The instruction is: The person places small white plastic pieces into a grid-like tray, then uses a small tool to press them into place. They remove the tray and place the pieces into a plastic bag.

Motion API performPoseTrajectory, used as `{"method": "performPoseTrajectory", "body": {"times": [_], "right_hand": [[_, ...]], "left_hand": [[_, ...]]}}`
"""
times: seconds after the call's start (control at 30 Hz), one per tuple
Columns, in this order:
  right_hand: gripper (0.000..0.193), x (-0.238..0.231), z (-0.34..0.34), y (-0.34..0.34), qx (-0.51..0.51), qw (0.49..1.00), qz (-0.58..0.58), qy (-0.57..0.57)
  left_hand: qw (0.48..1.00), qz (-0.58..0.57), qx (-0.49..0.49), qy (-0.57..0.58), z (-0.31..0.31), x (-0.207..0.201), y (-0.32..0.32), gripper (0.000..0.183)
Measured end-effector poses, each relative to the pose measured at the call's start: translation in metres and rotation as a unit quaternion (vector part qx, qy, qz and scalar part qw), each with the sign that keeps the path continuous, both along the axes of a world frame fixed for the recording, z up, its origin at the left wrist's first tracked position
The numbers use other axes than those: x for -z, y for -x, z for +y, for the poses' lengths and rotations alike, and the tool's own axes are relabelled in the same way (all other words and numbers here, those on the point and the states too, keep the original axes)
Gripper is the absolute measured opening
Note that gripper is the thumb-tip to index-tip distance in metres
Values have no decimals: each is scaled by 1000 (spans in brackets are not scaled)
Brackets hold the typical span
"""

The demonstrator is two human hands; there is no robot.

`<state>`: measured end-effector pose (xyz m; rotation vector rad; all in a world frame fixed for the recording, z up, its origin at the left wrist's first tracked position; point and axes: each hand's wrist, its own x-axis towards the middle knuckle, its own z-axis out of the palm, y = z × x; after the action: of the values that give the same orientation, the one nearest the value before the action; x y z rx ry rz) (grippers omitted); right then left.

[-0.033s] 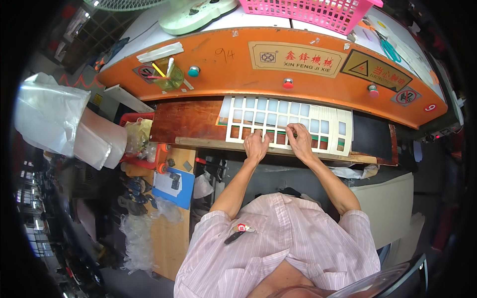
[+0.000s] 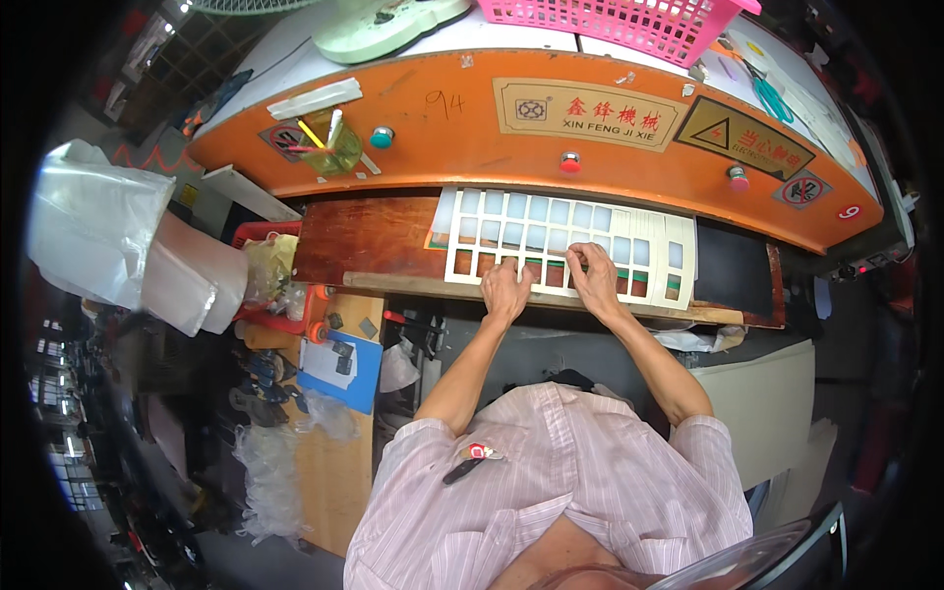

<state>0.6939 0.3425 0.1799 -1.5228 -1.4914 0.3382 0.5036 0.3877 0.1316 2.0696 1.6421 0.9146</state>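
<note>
A cream-white sheet [image 2: 677, 228] with rows of rectangular openings lies on the reddish-brown board [image 2: 369, 236] of the machine. Pale bluish pieces [image 2: 515, 205] show through the far openings; a green strip and the brown board show through the nearer ones. My left hand [image 2: 505, 293] rests at the sheet's near edge, fingers bent and slightly apart on its bars. To its right, my right hand [image 2: 595, 283] is over the nearer rows, thumb and forefinger brought together in a pinch. Whatever lies between those fingertips is too small to make out.
An orange machine beam [image 2: 433, 128] with push buttons spans behind the sheet. A cup of pens [image 2: 339, 152] is fixed to it. Above stand a pink basket [image 2: 610, 29] and a pale green fan base [image 2: 393, 28]. A dark pad [image 2: 733, 270] lies right; a red crate [image 2: 285, 320] stands left.
</note>
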Motion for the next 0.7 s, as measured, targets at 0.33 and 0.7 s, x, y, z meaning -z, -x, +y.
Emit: {"method": "performPoseTrajectory", "body": {"times": [0.33,0.7], "right_hand": [[50,8,53,48,-48,998,-31,25],[71,13,83,89,-232,938,143,213]], "left_hand": [[998,34,31,43,-84,16,40,19],[998,53,5,-13,-172,27,66,16]]}}
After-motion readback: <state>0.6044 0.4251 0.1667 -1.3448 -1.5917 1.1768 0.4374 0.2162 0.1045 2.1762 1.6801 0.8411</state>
